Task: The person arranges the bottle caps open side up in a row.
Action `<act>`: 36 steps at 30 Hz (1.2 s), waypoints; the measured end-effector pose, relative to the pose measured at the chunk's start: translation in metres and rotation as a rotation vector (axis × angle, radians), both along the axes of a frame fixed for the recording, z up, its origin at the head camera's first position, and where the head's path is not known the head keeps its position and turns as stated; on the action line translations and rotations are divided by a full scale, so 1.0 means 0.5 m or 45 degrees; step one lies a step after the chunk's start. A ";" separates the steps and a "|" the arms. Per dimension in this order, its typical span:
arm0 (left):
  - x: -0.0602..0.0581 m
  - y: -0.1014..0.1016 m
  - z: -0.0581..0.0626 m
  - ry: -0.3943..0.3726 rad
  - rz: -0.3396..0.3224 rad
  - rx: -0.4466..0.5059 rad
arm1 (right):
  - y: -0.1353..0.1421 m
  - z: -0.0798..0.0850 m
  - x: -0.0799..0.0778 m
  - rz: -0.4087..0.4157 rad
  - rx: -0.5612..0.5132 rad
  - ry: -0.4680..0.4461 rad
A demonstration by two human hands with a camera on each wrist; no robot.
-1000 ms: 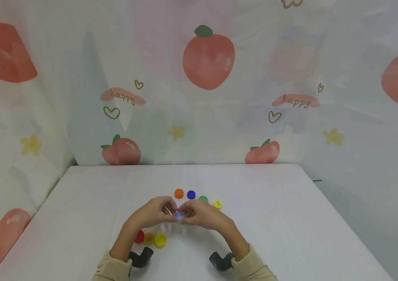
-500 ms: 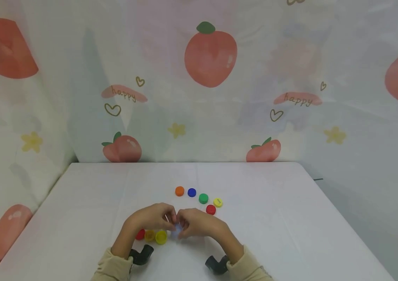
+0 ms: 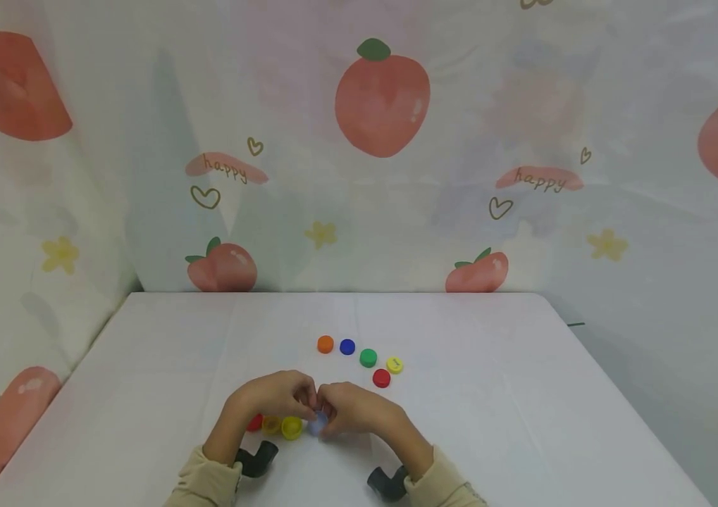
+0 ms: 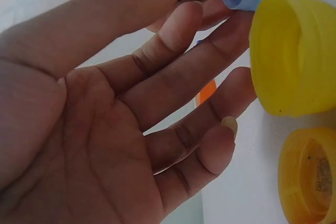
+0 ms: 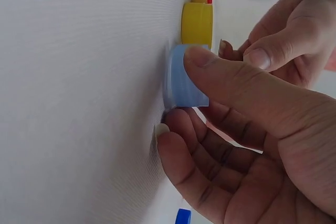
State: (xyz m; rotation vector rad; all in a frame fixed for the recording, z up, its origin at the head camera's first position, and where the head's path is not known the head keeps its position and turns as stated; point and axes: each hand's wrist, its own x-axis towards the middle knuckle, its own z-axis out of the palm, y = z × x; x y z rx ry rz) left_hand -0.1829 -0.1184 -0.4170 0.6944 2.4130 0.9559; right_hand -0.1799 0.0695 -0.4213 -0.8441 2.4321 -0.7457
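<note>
My right hand pinches a light-blue bottle cap between its thumb and fingers. In the right wrist view the cap's closed end is right at the white table, its open rim turned up. It stands beside a yellow cap that lies open side up. My left hand has loosely bent fingers with nothing gripped, its fingertips close by the yellow and light-blue caps. An amber cap and a red cap continue the near row to the left, the red one partly hidden by my left forearm.
Farther back on the white table lie several caps: orange, blue, green, small yellow and another red cap. A black elbow-shaped piece is by my left wrist, a similar black piece by my right.
Both hands have come down and nearer with the light-blue cap, which is now at the right end of the near row. The back red cap, hidden before by my right hand, now shows.
</note>
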 end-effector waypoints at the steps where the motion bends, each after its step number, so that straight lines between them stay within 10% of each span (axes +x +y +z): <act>1: 0.000 0.000 0.000 0.000 0.000 -0.003 | 0.000 0.000 0.000 -0.001 0.003 0.002; 23: -0.004 0.009 -0.004 0.058 0.144 0.035 | 0.032 0.000 -0.022 -0.035 -0.041 0.023; 36: -0.027 0.024 -0.010 0.137 0.424 0.059 | 0.043 0.001 -0.057 -0.257 -0.183 0.232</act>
